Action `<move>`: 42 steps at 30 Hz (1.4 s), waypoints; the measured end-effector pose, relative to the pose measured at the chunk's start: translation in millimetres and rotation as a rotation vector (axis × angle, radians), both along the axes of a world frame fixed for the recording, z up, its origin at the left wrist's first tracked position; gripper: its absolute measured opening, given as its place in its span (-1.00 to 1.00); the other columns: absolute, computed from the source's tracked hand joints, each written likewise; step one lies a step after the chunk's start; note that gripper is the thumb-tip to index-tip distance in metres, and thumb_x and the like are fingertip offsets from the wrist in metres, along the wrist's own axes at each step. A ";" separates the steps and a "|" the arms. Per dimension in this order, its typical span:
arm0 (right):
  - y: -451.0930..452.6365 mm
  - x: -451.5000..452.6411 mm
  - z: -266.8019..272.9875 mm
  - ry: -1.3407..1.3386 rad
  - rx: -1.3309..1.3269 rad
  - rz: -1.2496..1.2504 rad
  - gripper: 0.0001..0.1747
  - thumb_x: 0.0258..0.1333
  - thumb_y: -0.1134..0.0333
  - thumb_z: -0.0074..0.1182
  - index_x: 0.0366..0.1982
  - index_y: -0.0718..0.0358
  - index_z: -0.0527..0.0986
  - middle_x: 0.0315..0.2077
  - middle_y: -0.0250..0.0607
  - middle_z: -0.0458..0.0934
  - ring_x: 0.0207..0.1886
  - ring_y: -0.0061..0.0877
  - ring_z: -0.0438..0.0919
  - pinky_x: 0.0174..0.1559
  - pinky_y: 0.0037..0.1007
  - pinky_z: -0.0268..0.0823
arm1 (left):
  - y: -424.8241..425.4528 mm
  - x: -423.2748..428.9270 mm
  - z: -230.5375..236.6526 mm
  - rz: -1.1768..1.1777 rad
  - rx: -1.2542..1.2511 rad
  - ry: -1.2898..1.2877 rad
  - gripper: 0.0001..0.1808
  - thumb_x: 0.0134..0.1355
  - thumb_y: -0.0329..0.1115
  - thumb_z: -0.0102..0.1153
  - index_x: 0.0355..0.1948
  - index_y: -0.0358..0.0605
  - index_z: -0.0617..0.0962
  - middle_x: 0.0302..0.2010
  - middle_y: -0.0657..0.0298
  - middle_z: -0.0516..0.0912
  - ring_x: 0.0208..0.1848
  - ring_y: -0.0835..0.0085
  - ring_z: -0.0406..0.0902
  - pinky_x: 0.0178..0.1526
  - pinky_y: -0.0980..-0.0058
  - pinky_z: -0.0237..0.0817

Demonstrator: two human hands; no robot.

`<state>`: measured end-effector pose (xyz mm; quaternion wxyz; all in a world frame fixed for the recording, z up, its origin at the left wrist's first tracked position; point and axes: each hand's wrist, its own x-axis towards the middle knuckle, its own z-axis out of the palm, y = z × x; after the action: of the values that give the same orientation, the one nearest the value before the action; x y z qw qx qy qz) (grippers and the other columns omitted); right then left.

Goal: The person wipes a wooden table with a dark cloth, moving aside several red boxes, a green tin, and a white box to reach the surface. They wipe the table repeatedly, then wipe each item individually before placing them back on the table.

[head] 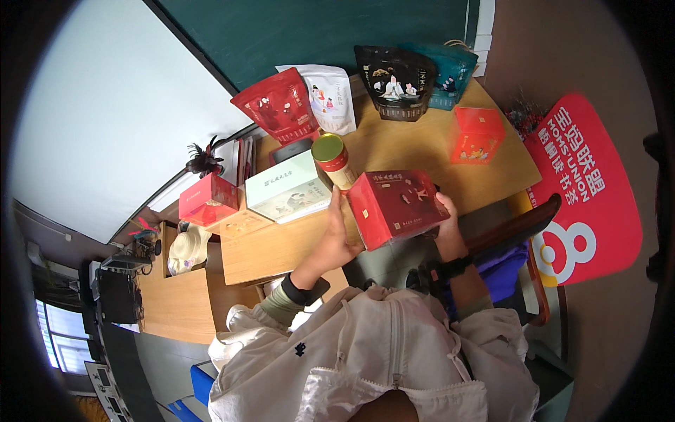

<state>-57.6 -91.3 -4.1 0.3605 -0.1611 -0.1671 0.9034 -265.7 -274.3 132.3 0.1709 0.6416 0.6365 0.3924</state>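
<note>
A dark red, film-wrapped box (401, 205) is held above the table's front edge. My right hand (448, 219) grips its right end, the fingers partly hidden behind it. My left hand (333, 237) is at the box's lower left side, palm towards it, with the thumb raised; whether it bears on the box is unclear. Just behind the left hand a round canister with a green-gold lid (329, 149) stands on the wooden table (406, 142). To its left lies a pale green and white box (287, 187).
Red (279, 108), white (331, 100), black (395, 84) and teal (448, 76) pouches stand at the back. A bright red box (477, 136) stands at the right, a pink-red box (208, 200) at the left. A wooden chair armrest (517, 224) is near my right arm.
</note>
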 end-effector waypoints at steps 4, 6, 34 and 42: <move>-2.7 2.7 2.5 -0.107 0.019 -0.062 -0.39 0.19 0.05 -0.07 0.12 0.37 0.41 -0.02 0.01 0.58 -0.03 -0.23 0.60 0.03 -0.24 0.46 | -3.6 -12.2 -3.9 -0.255 -0.349 -1.196 0.25 0.14 -0.40 0.26 0.48 0.24 -0.45 0.28 -0.10 0.23 0.16 0.26 0.41 0.21 0.32 0.25; -3.8 4.4 10.6 -0.197 0.026 -0.046 -0.38 0.16 0.08 -0.02 0.13 0.38 0.39 -0.03 0.01 0.57 -0.04 -0.23 0.60 0.03 -0.24 0.46 | -1.9 -14.2 -5.0 -0.160 -0.411 -1.128 0.24 0.17 -0.35 0.28 0.48 0.24 -0.44 0.27 -0.07 0.25 0.19 0.26 0.39 0.19 0.32 0.29; -84.8 -98.6 90.5 -0.556 1.806 -0.158 -0.45 -0.01 0.46 0.16 0.12 0.12 0.49 0.20 -0.10 0.37 0.24 -0.14 0.36 0.23 -0.13 0.24 | -19.2 -28.2 -68.4 0.093 -0.576 -0.994 0.18 0.12 -0.45 0.35 0.48 0.18 -0.26 0.07 0.19 0.45 -0.03 0.38 0.55 -0.10 0.40 0.52; -72.2 -95.9 69.8 -0.837 1.753 -0.153 -0.38 -0.02 0.46 0.14 0.16 -0.06 0.46 0.20 -0.31 0.39 0.21 -0.22 0.39 0.14 -0.08 0.27 | -23.4 -25.3 -59.4 0.165 -0.608 -1.036 0.32 0.10 -0.52 0.37 0.47 0.23 -0.43 0.11 0.12 0.41 -0.02 0.32 0.55 -0.08 0.36 0.53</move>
<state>-153.6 -163.5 65.7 0.3217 -0.1540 -0.8839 0.3026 -290.9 -297.7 72.9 0.6031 0.2381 0.6017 0.4664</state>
